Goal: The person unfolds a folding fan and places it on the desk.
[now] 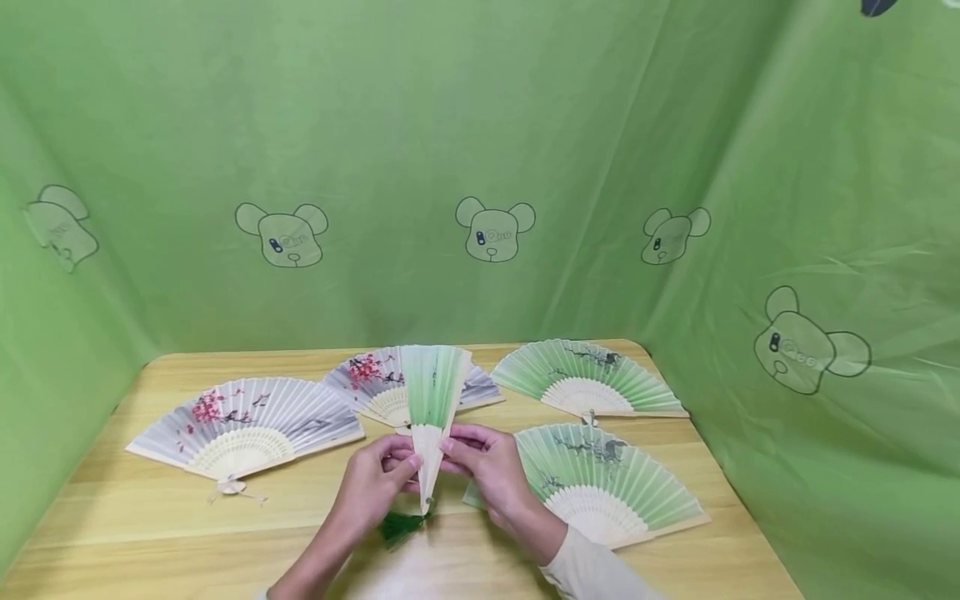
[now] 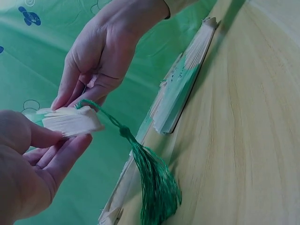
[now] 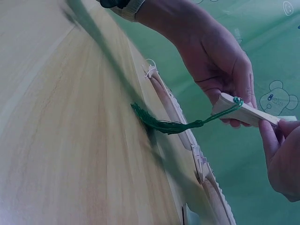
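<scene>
A partly spread green-and-white folding fan (image 1: 435,387) stands raised between both hands over the middle of the table. My left hand (image 1: 377,479) pinches its pale ribs from the left, thumb in front. From the right, my right hand (image 1: 491,471) pinches the ribs the same way, close by. A dark green tassel (image 2: 154,183) dangles on a cord from the fan's pivot end. Both wrist views show the pale stacked ribs (image 3: 243,112) between the fingertips. Behind the held fan, a grey fan with red blossoms (image 1: 363,379) is partly covered.
Another spread grey blossom fan (image 1: 247,425) lies at the left of the wooden table (image 1: 165,525). Two spread green fans lie at the right, one at the back (image 1: 592,375) and one nearer (image 1: 607,483), close to my right forearm. Green curtains (image 1: 397,167) with bear-head prints enclose the table.
</scene>
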The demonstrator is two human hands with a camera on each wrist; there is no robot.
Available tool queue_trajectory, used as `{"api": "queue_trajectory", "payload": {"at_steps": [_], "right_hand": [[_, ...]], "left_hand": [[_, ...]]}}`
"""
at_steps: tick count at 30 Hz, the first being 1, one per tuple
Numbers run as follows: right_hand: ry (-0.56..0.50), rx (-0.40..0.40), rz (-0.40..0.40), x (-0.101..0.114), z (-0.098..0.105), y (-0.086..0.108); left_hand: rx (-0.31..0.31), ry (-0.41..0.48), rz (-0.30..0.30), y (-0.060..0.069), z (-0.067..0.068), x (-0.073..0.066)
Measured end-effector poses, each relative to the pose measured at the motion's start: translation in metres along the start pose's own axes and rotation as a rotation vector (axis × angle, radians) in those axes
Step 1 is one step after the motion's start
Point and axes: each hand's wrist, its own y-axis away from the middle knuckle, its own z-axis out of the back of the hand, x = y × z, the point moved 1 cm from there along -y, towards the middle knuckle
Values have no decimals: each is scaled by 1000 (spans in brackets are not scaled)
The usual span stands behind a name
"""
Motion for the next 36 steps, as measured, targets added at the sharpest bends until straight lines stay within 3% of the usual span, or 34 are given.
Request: {"api": "queue_trajectory", "payload": {"at_steps": [8,25,36], "right_hand": [[3,23,-11,-1,3,-2],[-40,-3,-2,-2,3,-1],[-54,3,5,-1,4,-1]], "left_hand": [[36,0,17,-4,4,1],[-7,117,50,0,6,1],[-21,137,78,-2,8,2]]}}
